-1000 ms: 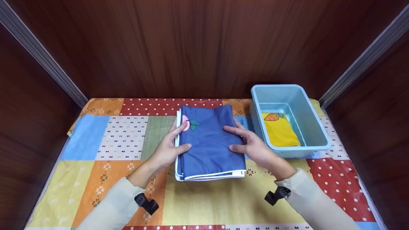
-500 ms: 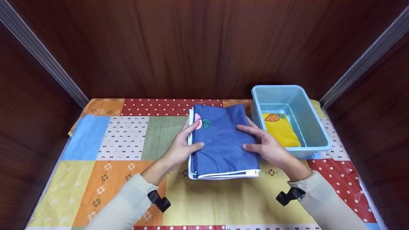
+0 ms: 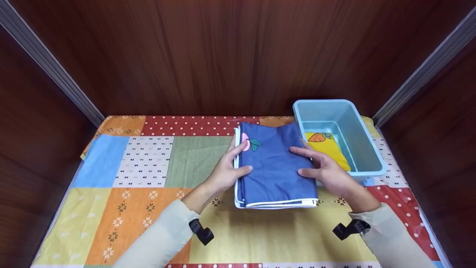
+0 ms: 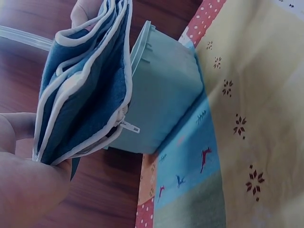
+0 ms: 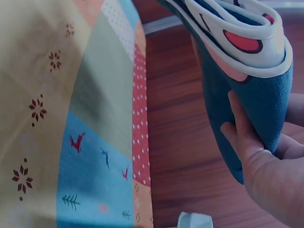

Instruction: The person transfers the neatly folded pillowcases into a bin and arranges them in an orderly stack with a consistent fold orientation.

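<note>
A folded blue cushion cover [image 3: 275,167] with white piping and a pink fruit print hangs above the table, held level between both hands. My left hand [image 3: 227,171] grips its left edge, thumb and a finger on top, the other fingers hidden beneath. At the right edge my right hand [image 3: 327,169] grips it the same way. In the left wrist view a zipper pull [image 4: 129,127] dangles from the layered edge. The right wrist view shows a white inner side with red print. Just right of the cover stands a light blue bin [image 3: 366,149].
Inside the bin lies a folded yellow cloth [image 3: 329,152] with a carrot print. A patchwork tablecloth [image 3: 148,160] covers the table. Dark wood panels [image 3: 208,56] rise at the back and both sides.
Both hands have carried the blue cushion cover steadily to the right, from the table's middle to the bin's near left side. The bin and yellow cloth have stayed put.
</note>
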`<state>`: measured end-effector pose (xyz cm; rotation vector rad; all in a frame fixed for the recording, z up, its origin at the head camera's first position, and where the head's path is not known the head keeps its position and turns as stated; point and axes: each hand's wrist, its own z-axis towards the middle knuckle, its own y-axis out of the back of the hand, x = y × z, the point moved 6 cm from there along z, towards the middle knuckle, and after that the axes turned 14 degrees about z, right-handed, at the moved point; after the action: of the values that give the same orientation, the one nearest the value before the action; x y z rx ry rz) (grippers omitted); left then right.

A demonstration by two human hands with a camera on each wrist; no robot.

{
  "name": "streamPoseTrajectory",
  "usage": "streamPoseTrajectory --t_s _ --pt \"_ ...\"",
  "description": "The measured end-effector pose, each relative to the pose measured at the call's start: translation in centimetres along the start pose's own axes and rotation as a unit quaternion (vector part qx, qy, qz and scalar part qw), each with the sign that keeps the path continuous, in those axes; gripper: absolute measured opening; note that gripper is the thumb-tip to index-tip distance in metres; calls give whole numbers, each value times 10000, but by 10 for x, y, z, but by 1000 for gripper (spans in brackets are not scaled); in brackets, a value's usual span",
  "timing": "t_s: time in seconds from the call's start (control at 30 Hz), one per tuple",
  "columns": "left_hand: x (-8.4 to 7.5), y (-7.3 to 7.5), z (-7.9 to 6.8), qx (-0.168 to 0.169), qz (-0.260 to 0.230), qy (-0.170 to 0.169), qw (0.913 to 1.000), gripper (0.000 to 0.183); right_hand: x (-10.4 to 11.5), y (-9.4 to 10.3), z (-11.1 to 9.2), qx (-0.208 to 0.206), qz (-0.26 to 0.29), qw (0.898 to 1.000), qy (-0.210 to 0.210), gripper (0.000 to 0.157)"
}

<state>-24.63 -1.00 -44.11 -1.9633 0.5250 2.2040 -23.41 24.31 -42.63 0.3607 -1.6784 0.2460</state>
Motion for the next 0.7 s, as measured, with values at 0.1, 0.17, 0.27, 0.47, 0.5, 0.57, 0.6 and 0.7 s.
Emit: streamPoseTrajectory --t_s 0.1,0.17,0.27,0.47,0.5,0.57,0.6,0.7 --pt "-1 -8 4 34 -32 -66 10000 69 0 6 -3 -39 133 9999 11 57" --pt "-1 -13 7 44 -27 -118 9999 69 0 11 -6 -54 220 9997 46 58" --pt "-3 -20 11 52 -25 -197 9998 69 0 18 -9 -97 182 9998 79 58" --pt "-3 -33 18 40 -95 -115 9999 71 0 32 -15 -131 40 9998 151 58" --pt "-4 -36 20 35 -138 -93 9999 71 -1 34 -15 -89 136 9998 147 58" --pt "-5 -40 23 33 -179 -60 9998 71 0 38 -17 -51 274 9995 147 58" --pt "-5 -42 24 35 -207 -60 9998 71 0 41 -18 -45 322 9994 142 58" --pt "-7 -49 29 22 -257 -70 9996 72 0 48 -21 -88 305 9994 114 57"
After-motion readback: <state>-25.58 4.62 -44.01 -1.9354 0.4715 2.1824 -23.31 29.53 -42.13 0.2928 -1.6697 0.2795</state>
